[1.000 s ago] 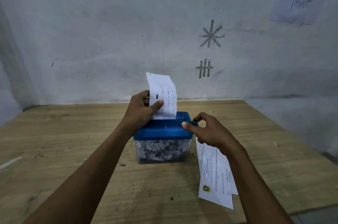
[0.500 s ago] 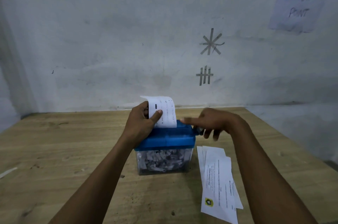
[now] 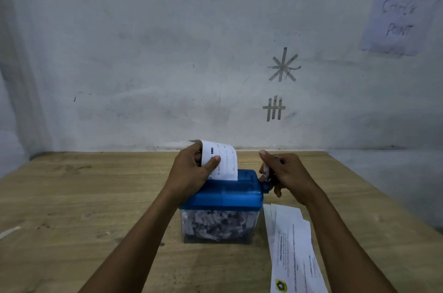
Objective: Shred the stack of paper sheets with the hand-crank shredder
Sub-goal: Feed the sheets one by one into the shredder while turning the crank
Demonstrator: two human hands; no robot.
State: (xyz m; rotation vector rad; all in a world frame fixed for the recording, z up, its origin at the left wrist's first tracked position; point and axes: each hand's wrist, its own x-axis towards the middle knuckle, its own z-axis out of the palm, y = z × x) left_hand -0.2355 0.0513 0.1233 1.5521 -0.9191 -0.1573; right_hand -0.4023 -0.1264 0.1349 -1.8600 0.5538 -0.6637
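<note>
Head view, and we're mid-feed! A white printed paper strip (image 3: 224, 163) stands upright in the slot of the small hand-crank shredder (image 3: 230, 191), blue plastic lid on top. The clear bin (image 3: 215, 223) below is packed with shreds.

The left hand (image 3: 191, 170) pinches the strip up high, thumb on the printed face and fingers behind, and the strip's top edge curls over backwards. The right hand (image 3: 285, 175) is curled round the small blue crank (image 3: 265, 173) at the lid's right end, thumb sticking up. The handle itself is blurred.

Just right of the shredder, the stack of white paper strips (image 3: 290, 244) lies flat on the wooden table (image 3: 72, 197), waiting.

That paper looks thin, light and floppy. I'd hold it high and straight over the slot, or it may skew. The shredder looks light too, so it could scoot under cranking.
</note>
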